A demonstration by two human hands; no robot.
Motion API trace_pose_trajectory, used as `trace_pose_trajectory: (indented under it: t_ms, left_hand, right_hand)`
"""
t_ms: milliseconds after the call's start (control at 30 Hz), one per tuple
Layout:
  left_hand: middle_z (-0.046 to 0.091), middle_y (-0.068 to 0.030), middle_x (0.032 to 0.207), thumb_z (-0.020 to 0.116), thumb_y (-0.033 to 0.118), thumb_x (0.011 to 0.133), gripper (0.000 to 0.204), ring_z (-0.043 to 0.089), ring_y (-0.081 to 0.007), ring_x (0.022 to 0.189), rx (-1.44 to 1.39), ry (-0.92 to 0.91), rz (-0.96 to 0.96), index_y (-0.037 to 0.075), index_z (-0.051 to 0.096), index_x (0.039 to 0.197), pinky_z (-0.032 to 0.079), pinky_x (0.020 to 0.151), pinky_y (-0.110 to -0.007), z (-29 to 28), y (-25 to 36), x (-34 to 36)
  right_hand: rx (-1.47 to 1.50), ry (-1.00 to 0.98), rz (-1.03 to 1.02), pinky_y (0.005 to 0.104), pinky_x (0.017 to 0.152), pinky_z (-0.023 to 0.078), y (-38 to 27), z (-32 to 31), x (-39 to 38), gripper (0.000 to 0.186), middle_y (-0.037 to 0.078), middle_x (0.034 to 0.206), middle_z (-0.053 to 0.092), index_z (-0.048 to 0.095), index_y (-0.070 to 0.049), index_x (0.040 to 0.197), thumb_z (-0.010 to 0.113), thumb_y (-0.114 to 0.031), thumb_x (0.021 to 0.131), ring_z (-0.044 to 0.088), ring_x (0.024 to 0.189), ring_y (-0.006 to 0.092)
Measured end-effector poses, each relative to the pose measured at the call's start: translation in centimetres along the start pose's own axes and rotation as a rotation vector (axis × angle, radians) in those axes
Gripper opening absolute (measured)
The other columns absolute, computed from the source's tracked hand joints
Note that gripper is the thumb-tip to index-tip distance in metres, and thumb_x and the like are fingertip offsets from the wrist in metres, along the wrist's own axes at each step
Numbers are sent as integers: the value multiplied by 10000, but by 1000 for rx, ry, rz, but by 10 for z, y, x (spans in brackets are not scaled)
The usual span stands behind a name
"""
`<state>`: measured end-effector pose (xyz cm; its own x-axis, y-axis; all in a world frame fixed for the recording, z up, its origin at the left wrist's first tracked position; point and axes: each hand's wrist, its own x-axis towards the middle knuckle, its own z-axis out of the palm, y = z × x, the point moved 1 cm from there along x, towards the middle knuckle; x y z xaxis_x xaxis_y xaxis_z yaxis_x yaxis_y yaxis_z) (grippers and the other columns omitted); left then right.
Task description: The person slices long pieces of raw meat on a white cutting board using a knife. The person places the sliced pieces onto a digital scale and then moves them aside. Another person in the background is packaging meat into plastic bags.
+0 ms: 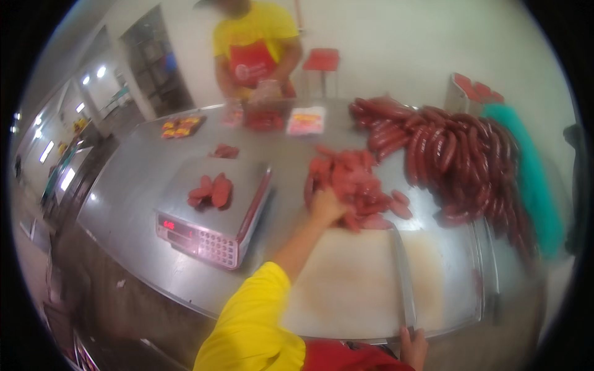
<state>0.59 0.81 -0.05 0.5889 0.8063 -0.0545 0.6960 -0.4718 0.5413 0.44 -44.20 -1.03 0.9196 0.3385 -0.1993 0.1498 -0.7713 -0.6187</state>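
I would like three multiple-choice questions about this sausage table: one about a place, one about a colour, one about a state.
1. Where do the few sausage pieces lie?
A. on the scale's pan
B. on the cutting board
C. on the red stool

2. What colour is the sleeve of the person's left arm?
A. green
B. yellow
C. white

3. What is the left hand doing?
A. pressing the scale's keys
B. hanging free above the board
C. reaching into the heap of cut sausage

Answers: 1 A, they rest on the scale; 2 B, the sleeve is plainly yellow; 3 C, the hand touches the heap beyond the cutting board.
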Motion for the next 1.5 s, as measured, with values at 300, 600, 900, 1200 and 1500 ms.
trace_pose_trajectory:
  t_ms: [300,600,900,1200,1500]
  left_hand:
    - [626,-235,1097,774,258,609,721,623,-340,1004,-508,126,-30,-1,496,1222,498,857,-406,40,23,-12]
    - [623,-55,1001,797,134,646,610,608,-162,881,-805,399,262,42,570,1204,524,715,-300,-107,-83,-24]
    - [659,-190,981,762,143,662,498,654,-274,905,-294,620,-272,9,621,1120,525,771,-367,-231,-191,-54]
    - [688,-142,865,708,181,773,244,658,-226,787,-272,587,248,21,684,956,514,740,-343,-80,-110,39]
    - [636,-305,924,600,171,789,228,635,-413,934,-90,114,152,-36,638,876,497,817,-486,29,-16,64]
  right_hand:
    - [-95,-178,107,474,779,453,-16,-10,1,637,312,950,615,569,35,978,567,-591,855,572,900,471]
    - [-49,-237,137,484,827,452,-11,-10,1,589,316,1014,615,576,27,1063,545,-535,891,578,975,473]
    - [-85,-214,117,495,814,451,-13,-13,2,587,321,995,615,571,22,1071,552,-535,886,566,965,498]
    - [-138,-214,153,503,780,459,-7,-6,3,571,310,936,624,578,-1,1029,567,-548,865,577,915,495]
    - [-155,-214,148,491,796,465,-10,-4,9,664,275,942,638,591,-11,1014,539,-649,837,612,920,432]
